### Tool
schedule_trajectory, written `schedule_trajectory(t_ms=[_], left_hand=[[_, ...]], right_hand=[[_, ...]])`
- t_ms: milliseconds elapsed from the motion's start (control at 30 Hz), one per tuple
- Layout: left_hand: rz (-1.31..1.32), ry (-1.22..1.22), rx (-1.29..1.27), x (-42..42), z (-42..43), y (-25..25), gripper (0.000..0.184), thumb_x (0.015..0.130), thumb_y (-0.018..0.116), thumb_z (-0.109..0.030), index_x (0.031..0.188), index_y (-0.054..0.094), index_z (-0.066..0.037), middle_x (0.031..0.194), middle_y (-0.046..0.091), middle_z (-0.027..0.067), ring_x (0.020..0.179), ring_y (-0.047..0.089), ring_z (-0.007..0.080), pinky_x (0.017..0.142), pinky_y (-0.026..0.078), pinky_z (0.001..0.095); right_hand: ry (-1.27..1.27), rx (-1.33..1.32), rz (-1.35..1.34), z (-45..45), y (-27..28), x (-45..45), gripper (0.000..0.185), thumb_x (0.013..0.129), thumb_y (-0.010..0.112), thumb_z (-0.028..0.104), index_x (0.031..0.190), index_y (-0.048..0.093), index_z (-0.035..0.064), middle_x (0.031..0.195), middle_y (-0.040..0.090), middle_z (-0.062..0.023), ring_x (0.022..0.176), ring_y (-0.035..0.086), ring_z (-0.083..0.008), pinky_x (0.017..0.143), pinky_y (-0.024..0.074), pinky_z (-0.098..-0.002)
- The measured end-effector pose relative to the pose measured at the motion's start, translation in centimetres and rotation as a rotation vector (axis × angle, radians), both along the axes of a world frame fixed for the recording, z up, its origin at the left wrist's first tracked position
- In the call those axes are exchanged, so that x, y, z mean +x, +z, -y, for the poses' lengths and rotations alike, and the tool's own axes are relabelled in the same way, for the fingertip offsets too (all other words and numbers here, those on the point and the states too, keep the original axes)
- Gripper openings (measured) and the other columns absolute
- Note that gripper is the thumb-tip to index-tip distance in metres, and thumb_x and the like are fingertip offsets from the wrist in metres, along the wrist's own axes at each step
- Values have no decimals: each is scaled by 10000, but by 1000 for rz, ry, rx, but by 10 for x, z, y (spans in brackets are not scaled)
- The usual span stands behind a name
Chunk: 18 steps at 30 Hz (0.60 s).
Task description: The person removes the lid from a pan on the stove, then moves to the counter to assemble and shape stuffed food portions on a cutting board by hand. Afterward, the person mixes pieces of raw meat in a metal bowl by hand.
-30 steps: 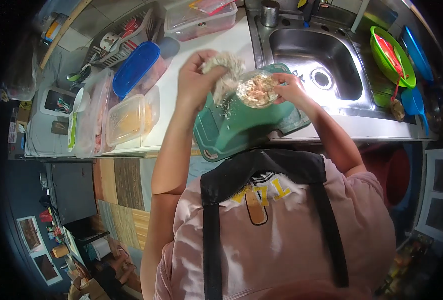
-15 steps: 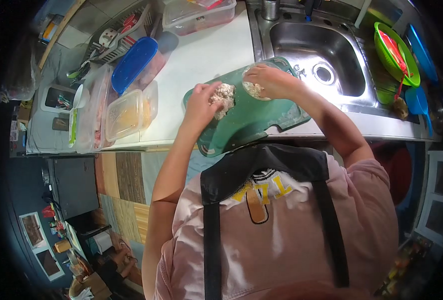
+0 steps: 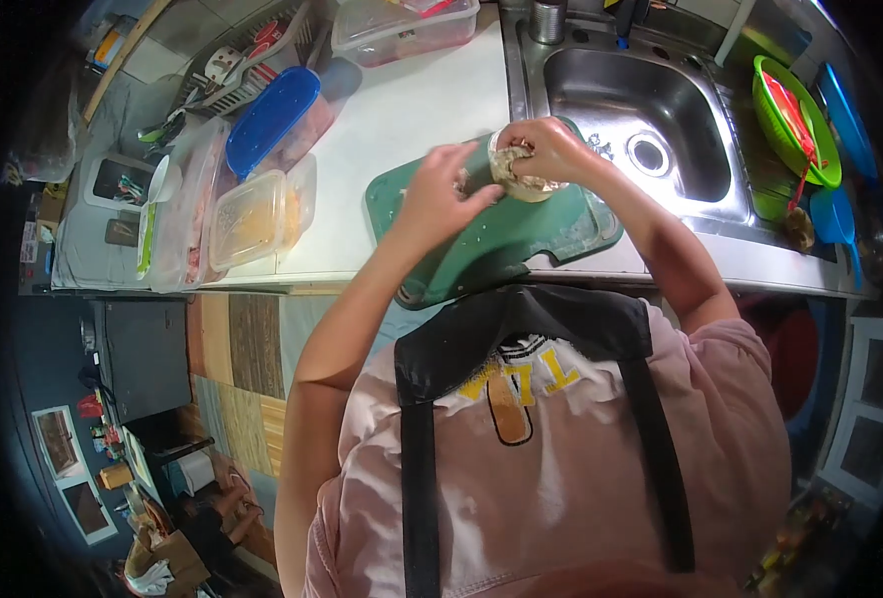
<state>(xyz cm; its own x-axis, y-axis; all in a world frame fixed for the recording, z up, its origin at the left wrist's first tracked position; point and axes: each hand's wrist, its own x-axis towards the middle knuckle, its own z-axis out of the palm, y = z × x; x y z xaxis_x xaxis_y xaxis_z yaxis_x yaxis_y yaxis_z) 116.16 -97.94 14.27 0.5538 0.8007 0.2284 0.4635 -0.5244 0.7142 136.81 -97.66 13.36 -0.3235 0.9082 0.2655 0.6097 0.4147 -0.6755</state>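
Note:
A green cutting board (image 3: 481, 249) lies on the counter with pale crumbs on it. Over its far right part, my right hand (image 3: 549, 151) has its fingers curled over the rim of a clear round container (image 3: 495, 149). Crumbly whitish food (image 3: 526, 184) fills the container, which looks tilted toward the left. My left hand (image 3: 440, 194) is just left of it, thumb and fingers apart and slightly blurred. A little pale food shows by the left fingers; whether it sticks to them I cannot tell.
A steel sink (image 3: 651, 110) is at the right, with a green basket (image 3: 795, 130) and a blue dipper (image 3: 833, 214) beyond. At the left stand a blue-lidded tub (image 3: 274, 120) and a clear lidded box (image 3: 249, 219). Another person's arm (image 3: 237, 508) shows at lower left.
My left hand has moved right toward the container and its fingers have spread. The clump it held over the board is no longer there. The container is fuller and tipped differently.

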Motion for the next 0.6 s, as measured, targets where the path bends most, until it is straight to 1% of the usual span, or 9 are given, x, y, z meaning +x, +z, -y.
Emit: schedule_trajectory(t_ms=[33,200,333,400,433,467,533,567,600], left_hand=[[-7,-59,46,10,-2,-9,582,679,703,-299,1153,486,-38,1069,496,134,688,572,162,622,483,249],[-12,-49,111,30,-13,-30,549,653,725,-269,1101,509,-38,1020,509,118,690,578,191,637,487,272],[-76,-65,184,24,-12,-35,486,629,742,-237,1011,526,-28,950,510,112,682,568,199,628,486,285],[-80,-92,182,21,-13,-35,458,634,739,-223,991,529,-27,946,506,113,688,564,205,629,482,285],[-85,-115,179,20,-12,-35,430,638,735,-209,970,531,-26,942,501,114,694,559,210,631,479,285],[-83,-116,179,19,-10,-34,430,638,735,-209,970,531,-26,942,501,114,694,559,210,631,479,285],[-107,-158,123,16,-3,-31,394,666,694,-212,979,523,-42,949,499,153,818,528,323,698,451,379],[-104,-153,122,15,0,-33,394,666,694,-212,979,523,-42,949,499,153,818,528,323,698,451,379],[-99,-154,160,13,3,-36,366,660,706,-206,945,543,-46,963,499,138,797,543,297,686,461,348]], right_hand=[[6,-32,1,-1,5,0,266,584,597,68,848,598,36,753,614,-108,685,595,-237,648,469,-307],[-32,-144,7,-2,11,9,288,589,607,82,873,594,32,726,611,-86,674,588,-148,636,461,-270],[-34,-204,-5,0,17,14,266,623,619,107,880,608,36,752,621,-78,697,592,-149,646,462,-259],[-92,-377,-348,-3,12,22,207,679,565,34,880,582,-14,755,605,-41,689,565,-95,649,454,-217],[-100,-407,-439,-4,13,27,185,730,568,31,904,569,-32,791,601,-45,713,571,-104,651,459,-216],[-102,-407,-438,-4,14,32,185,730,568,31,904,569,-32,791,601,-45,713,571,-104,651,459,-216],[-112,-516,-807,-5,14,42,220,758,590,64,959,552,-18,828,593,-54,730,581,-121,658,472,-228],[-152,-539,-996,-5,16,46,280,760,608,98,998,533,-30,881,584,-65,726,571,-111,627,476,-236],[-149,-542,-992,-4,20,52,280,760,608,98,998,533,-30,881,584,-65,726,571,-111,627,476,-236]])
